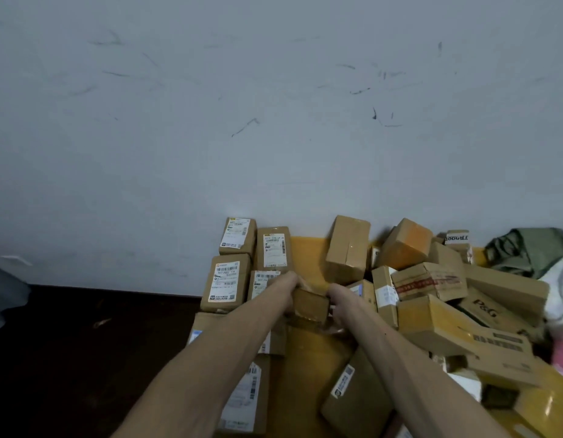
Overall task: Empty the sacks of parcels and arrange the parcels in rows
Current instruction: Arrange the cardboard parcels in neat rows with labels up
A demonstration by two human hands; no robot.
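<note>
Nearest the camera, 2 bare forearms reach forward over a yellow surface. On the near left of the small cardboard box lies a flat parcel with a long white label, and on its near right a tilted brown parcel with a small label. The small cardboard box sits between the hands. The left hand clamps its left end with fingers curled over the far edge, and the right hand grips its right end, fingers mostly hidden. Whether the box rests on what lies under it cannot be told. Just left of the box and beyond it, a block of labelled parcels lies label-up in 2 neat rows, edges touching. Right of the box, a loose pile of cardboard boxes leans at all angles, among them a P&G carton. Beyond the box, slightly right, an upright brown carton stands near the wall. Far right of the box, a crumpled green sack slumps beside a white bag. Far left of the box is dark floor, and behind everything rises a scuffed grey wall.
</note>
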